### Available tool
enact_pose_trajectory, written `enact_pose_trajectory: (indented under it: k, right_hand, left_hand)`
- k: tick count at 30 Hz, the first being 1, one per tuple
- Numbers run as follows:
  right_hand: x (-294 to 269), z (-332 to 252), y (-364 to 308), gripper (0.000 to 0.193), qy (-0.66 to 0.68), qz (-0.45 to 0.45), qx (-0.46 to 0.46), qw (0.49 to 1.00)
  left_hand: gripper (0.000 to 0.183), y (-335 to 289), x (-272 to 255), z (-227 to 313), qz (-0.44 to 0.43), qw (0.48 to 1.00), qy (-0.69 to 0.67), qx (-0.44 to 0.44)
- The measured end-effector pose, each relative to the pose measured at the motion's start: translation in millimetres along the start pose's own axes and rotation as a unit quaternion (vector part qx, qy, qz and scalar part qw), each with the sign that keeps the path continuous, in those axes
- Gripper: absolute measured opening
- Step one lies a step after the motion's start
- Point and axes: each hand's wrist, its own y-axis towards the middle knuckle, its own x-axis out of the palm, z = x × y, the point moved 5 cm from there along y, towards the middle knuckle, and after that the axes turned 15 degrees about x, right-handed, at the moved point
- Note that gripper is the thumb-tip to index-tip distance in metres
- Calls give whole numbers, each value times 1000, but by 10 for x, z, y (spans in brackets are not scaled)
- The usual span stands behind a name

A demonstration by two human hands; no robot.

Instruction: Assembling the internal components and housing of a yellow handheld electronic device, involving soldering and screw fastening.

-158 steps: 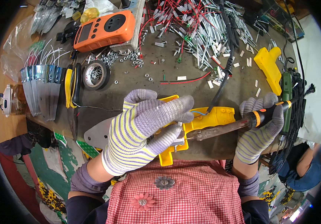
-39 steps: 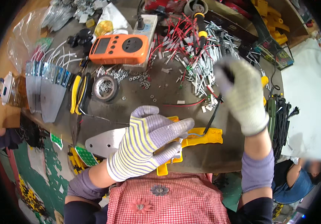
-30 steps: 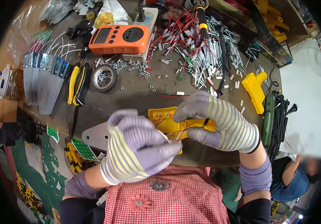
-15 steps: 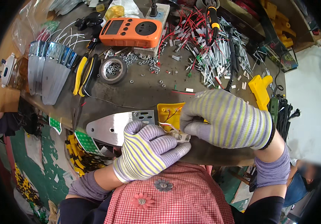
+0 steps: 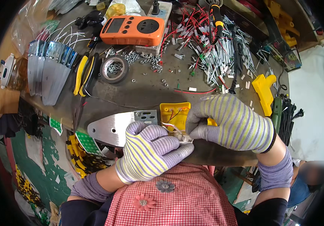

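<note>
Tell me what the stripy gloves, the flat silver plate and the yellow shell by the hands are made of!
Gloves: soft, matt knitted yarn, maybe cotton; you can see the ribs.
Plate: metal, brushed-looking, because it's grey and shiny; which metal, I can't tell.
Yellow shell: probably hard plastic, smooth; it's evenly yellow with moulded-looking bumps.

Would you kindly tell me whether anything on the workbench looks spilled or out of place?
Perhaps the metal nuts: many lie loose on the workbench beside the tape roll, while others sit inside its ring, so they look spilled. Small white pieces are scattered too.
</note>
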Motion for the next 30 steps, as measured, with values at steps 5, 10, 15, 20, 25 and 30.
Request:
enact_pose_trajectory:
  k: [5, 10, 15, 20, 25, 30]
  right_hand:
    - [38, 33, 8, 15, -7, -7, -20, 1000]
    - [55, 38, -19, 12, -16, 2, -38, 999]
    - [126, 14, -97, 16, -50, 46, -78, 995]
    - [162, 5, -271, 19, -60, 256, -138, 955]
    - [408, 140, -757, 40, -82, 379, -98, 917]
    - [721, 139, -508, 37, -104, 430, -97, 891]
  left_hand:
    - [39, 14, 16, -5, 0, 1000, 3, -6]
    - [37, 16, 23, -16, -8, 1000, -2, -9]
    - [30, 20, 5, -34, -16, 999, -37, -3]
    - [26, -13, -27, -48, 15, 999, -36, -4]
    - [39, 171, -276, -447, 4, 985, -129, -113]
    - [13, 350, -77, -690, -130, 970, -197, -56]
